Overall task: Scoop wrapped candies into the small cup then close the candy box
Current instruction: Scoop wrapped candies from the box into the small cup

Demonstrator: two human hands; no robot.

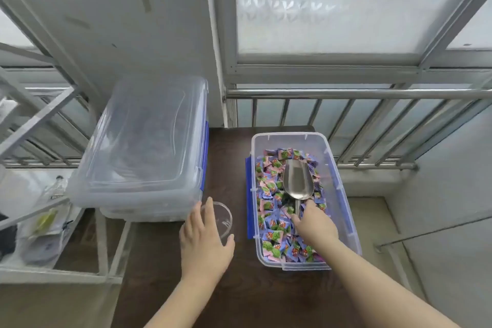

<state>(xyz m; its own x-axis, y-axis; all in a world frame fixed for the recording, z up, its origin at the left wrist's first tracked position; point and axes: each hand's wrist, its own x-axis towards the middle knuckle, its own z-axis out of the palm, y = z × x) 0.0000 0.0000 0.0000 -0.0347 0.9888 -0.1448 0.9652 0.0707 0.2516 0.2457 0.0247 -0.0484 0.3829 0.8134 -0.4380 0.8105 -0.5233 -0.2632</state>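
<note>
The dark brown wooden table (234,287) in front of you is narrow; its far edge meets the window wall and metal railing (346,93), and its left edge is partly covered. There the large clear plastic lid with blue clips (141,141) lies on another clear container, and it hangs over the left side of the table. On the right stands the open clear rectangular candy box with blue latches (343,194), close to the right table edge. It is filled with wrapped candies in blue, pink and green paper (271,221). Between the lid and the box you have a free strip of bare wood, and more free wood near you. The shiny metal scoop (296,181) lies inside the box on the candies, its bowl pointing away from you. Your right hand (316,224) is in the box with fingers closed around the scoop handle. Your left hand (205,242) is spread, its fingers curved around the small clear round cup (222,217), which stands on the table just beside the box's left wall
</note>
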